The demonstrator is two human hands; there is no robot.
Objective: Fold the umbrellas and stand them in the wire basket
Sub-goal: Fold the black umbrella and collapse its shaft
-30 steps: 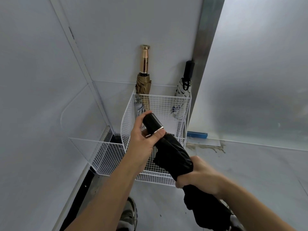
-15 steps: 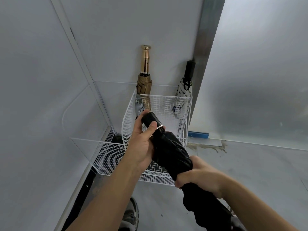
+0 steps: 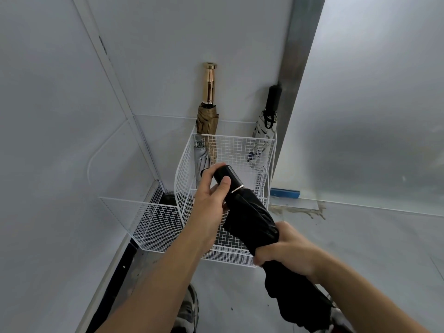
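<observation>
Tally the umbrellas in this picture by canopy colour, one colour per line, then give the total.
Black umbrella, held in the left hand and right hand: 1
Tan umbrella in the wire basket: 1
Grey umbrella: 1
White patterned umbrella: 1
Total: 4

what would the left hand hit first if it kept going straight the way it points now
Probably the small grey umbrella standing in the wire basket. The left hand, closed on the black umbrella handle, points up and away toward the basket's back left corner. One view leaves depth unclear.
</observation>
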